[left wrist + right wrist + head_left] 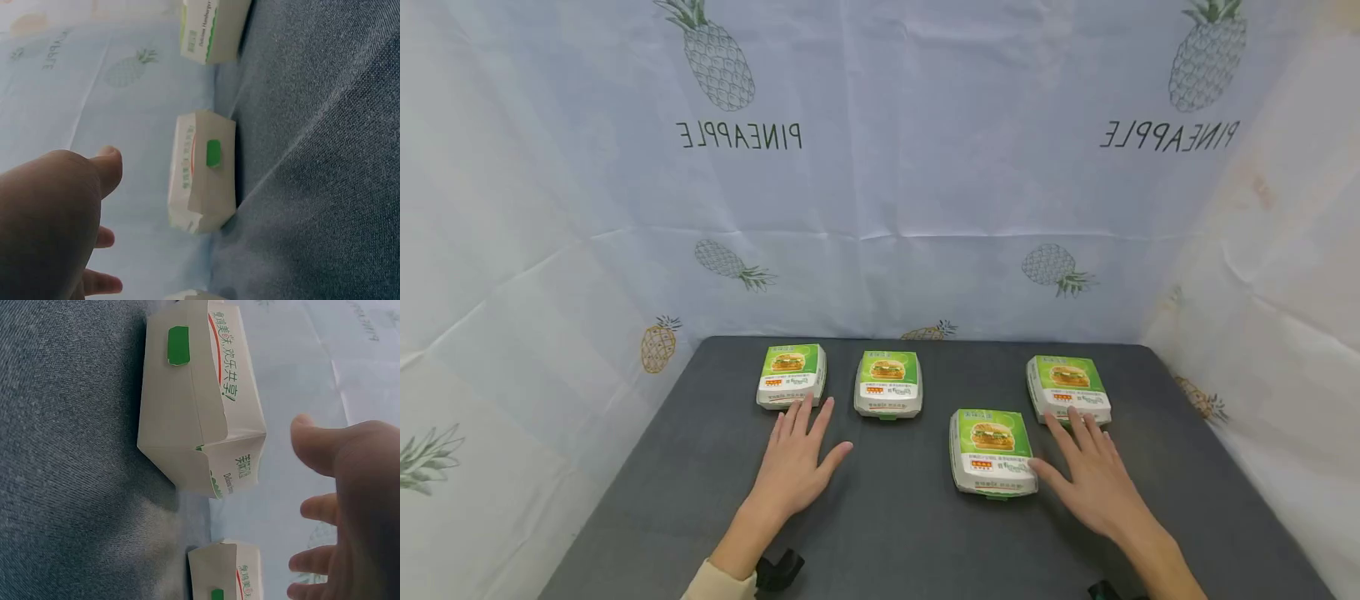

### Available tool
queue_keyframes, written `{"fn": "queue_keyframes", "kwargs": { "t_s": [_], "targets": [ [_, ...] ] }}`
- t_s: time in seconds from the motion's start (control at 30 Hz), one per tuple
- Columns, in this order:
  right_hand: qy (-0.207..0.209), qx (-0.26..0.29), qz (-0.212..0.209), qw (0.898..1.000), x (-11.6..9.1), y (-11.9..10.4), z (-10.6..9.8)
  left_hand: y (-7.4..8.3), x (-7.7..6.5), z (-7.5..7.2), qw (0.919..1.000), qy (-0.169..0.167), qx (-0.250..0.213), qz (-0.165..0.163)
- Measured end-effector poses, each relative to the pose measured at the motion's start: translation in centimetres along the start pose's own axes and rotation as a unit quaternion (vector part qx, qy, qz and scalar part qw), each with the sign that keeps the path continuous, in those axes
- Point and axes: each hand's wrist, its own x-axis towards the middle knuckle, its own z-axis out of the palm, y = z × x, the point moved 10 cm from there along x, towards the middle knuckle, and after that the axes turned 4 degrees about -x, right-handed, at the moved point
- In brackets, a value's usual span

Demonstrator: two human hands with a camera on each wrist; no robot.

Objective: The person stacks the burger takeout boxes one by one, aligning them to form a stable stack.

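Several green and white burger boxes with a hamburger picture on the lid lie on a dark grey table (887, 533). My left hand (795, 467), fingers spread, hovers at the front of the far-left burger box (791, 375). Right of it sits a second burger box (888, 383). My right hand (1090, 479) has its fingers extended toward the far-right burger box (1068, 388), its thumb overlapping the edge of the nearest burger box (992, 452). In the right wrist view that nearest box (194, 394) shows its green front tab. Neither hand holds anything.
A white cloth (887, 167) printed with pineapples hangs behind the table and along both sides. Black wrist straps show at the left wrist (779, 571) and near the right forearm (1105, 590).
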Motion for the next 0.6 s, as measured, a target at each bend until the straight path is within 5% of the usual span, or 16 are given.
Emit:
{"fn": "queue_keyframes", "kwargs": {
  "t_s": [0.37, 0.6],
  "targets": [
    [-0.012, 0.074, 0.011, 0.997, 0.3, -0.9, -0.1, 2.7, 0.4, 0.9, 0.9947, 0.015, -0.098, 0.025],
    [0.003, 0.143, 0.013, 0.99, 1.0, -0.6, 0.3, 4.6, 1.3, 2.4, 0.9878, -0.015, -0.15, 0.039]
  ]
}}
